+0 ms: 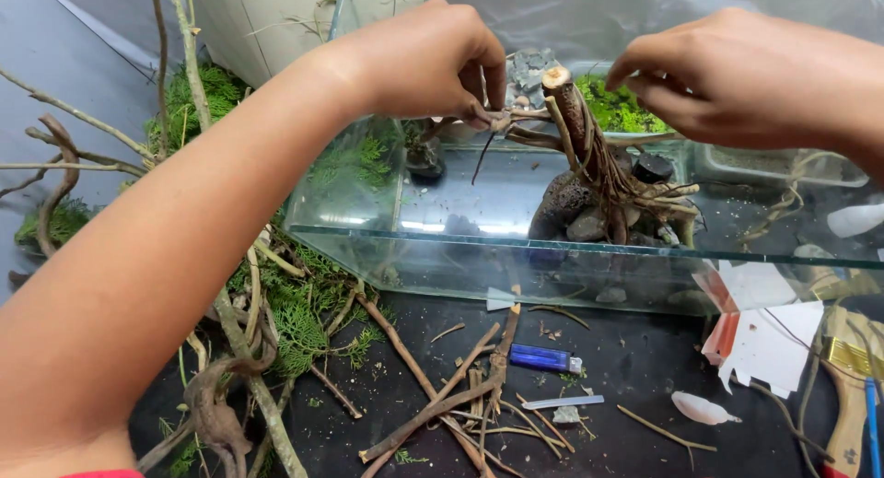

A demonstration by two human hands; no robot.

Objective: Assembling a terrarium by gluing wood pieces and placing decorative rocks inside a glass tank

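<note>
tank on dark table, both hands reaching over its rim.
wood stands on rocks inside; left hand pinches a twig against it, right hand curled, grip hidden; branches, lighter lie outside.

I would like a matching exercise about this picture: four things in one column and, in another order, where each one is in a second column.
Things:
1. blue lighter
2. paintbrush
3. branch stump
4. green moss

Places:
A. inside the glass tank, upright on dark stones, between the left hand and the right hand
B. at the right edge of the picture, on the dark table
C. behind the stump, at the back of the tank
D. on the table in front of the tank, among cut twigs

Pairs: 1-D, 2-B, 3-A, 4-C
</note>
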